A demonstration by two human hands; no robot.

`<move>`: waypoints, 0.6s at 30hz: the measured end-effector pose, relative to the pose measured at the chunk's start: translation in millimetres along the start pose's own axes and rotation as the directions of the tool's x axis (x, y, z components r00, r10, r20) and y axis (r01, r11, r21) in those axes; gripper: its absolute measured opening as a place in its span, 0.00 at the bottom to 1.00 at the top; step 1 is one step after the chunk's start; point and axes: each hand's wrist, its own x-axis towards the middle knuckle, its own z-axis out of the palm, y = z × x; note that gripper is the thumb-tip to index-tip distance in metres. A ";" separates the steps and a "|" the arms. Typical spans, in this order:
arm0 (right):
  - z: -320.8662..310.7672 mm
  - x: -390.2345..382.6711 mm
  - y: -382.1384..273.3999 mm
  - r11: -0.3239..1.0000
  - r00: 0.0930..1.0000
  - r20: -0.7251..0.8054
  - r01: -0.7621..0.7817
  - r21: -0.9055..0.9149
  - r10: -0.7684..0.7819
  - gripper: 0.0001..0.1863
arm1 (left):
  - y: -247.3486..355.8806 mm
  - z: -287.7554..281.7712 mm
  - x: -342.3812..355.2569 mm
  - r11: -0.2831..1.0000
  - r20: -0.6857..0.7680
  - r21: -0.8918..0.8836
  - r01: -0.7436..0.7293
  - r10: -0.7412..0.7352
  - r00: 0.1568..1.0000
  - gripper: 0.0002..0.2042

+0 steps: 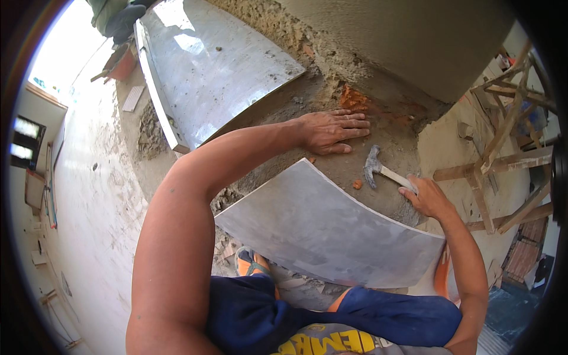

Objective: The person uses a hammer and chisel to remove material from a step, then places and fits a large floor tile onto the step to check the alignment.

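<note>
My right hand [427, 196] grips a claw hammer [393, 173] by its pale handle, the grey metal head pointing left over the rough mortar bed. Flat on that mortar [384, 142], beside the base of the wall, lies my left hand [335, 131] with its fingers stretched out and nothing in them. A large grey tile [331, 222] leans close in front of my legs, below both hands. Beyond my left forearm sits another large tile [219, 65], glossy and specked with crumbs of mortar. A small orange brick chip [357, 184] lies near the hammer head.
A plastered wall [402, 35] rises at the far side, with exposed orange brick [354, 99] at its foot. Wooden trestles [503, 157] stand at the right. A long straight bar [157, 89] runs along the glossy tile's left edge, near a reddish bucket [122, 63].
</note>
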 end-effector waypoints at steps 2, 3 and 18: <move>0.5 1.4 1.2 0.999 0.999 -0.011 0.032 -0.011 -0.032 0.20 | -3.0 1.2 -0.9 1.000 0.003 -0.010 -0.020 0.020 1.000 0.27; 0.8 2.6 2.3 0.999 0.999 -0.017 0.050 -0.016 -0.050 0.20 | -4.9 3.8 -1.4 0.999 -0.001 -0.030 -0.025 0.025 1.000 0.26; 9.6 3.0 3.3 0.998 0.997 -0.050 0.062 0.010 -0.062 0.24 | 13.3 -10.8 -112.9 0.977 -0.066 -0.046 0.209 -0.211 0.975 0.23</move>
